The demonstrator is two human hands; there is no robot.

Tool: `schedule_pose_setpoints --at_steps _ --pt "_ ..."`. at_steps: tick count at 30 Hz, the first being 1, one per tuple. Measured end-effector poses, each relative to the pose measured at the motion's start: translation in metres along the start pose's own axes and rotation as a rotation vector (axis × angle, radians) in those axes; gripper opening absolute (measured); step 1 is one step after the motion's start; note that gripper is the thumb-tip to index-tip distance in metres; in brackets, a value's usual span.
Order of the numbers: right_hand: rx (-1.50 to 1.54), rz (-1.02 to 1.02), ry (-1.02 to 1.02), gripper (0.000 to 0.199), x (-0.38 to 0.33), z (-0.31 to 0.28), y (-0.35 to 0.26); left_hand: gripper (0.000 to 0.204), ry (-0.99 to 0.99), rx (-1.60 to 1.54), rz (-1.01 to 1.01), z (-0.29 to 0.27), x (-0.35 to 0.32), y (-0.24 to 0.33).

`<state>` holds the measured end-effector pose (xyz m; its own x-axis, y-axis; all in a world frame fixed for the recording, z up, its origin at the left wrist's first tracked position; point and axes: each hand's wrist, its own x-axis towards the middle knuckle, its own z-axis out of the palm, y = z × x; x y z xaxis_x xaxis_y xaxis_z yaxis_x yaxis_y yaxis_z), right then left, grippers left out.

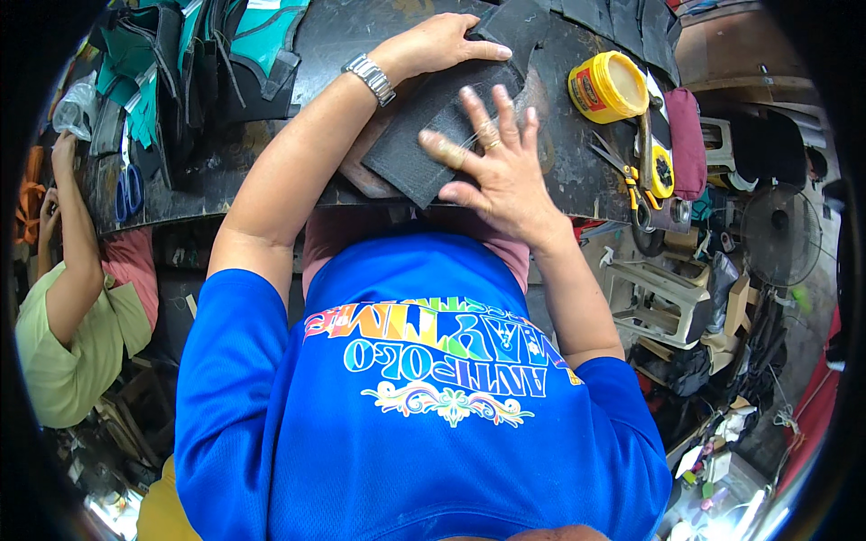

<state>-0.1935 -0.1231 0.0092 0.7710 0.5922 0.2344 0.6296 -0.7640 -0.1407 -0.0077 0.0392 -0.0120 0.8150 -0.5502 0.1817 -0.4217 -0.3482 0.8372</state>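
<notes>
- Worktop (271,171): a dark, worn, curved-looking bench surface spanning the upper part of the view. It carries every item listed below.
- Stacked shoe-upper pieces (180,63): teal and black cut parts heaped at the far left of the worktop, well apart from the hands.
- Dark grey textured sheet (424,135): a flat, roughly rectangular piece of coarse-grained material, rubber or fabric by its look. It lies at the near middle of the worktop, turned at an angle, one corner reaching toward the near edge. A second dark piece overlaps its far end, and a brownish board shows under its left edge.
- Left hand (442,43): rests on the far end of the sheet, fingers extended and close together, pressing flat. Nothing is gripped. A metal-link wristwatch (370,77) sits on the wrist.
- Right hand (501,162): lies palm down on the near right part of the sheet, fingers spread wide, open, holding nothing. A ring is visible on one finger.
- Maroon pouch (687,144): lies at the right end of the worktop.
- Yellow round tub (609,86): an open plastic container with pale contents, to the right of the sheet and near the right hand.
- Yellow-handled scissors (622,171): lie just beside the tub, on its near side.
- Blue-handled scissors (128,189): lie at the left end of the worktop, beside another person's arm (77,234).
</notes>
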Motion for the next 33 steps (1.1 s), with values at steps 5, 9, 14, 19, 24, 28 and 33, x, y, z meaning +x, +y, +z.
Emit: schedule_pose_setpoints --at_steps 5,9,14,19,24,28,33 --pt "0.123 -0.019 -0.068 0.063 -0.004 0.000 -0.027 0.077 0.087 0.009 0.039 0.004 -0.005 0.004" --pt "0.287 -0.155 -0.050 0.048 -0.010 -0.020 -0.021 0.082 0.121 -0.232 0.004 0.004 -0.019 0.041" --pt "0.831 0.361 0.469 0.056 -0.028 -0.090 0.062 0.061 0.075 -0.571 0.234 -0.008 -0.019 0.083" --pt "-0.205 0.708 0.262 0.062 -0.010 -0.116 0.145 0.060 0.068 -0.413 0.079 -0.015 0.009 0.065" --pt "-0.262 0.776 0.156 0.066 -0.013 -0.111 0.151 0.056 0.029 -0.243 -0.051 -0.009 0.007 0.028" --pt "-0.256 0.961 0.015 0.074 -0.010 -0.113 0.132 0.055 0.006 -0.289 -0.001 -0.015 0.004 0.018" --pt "0.574 0.652 -0.090 0.076 -0.010 -0.076 0.068 0.054 0.113 -0.201 0.083 -0.009 0.003 0.016"
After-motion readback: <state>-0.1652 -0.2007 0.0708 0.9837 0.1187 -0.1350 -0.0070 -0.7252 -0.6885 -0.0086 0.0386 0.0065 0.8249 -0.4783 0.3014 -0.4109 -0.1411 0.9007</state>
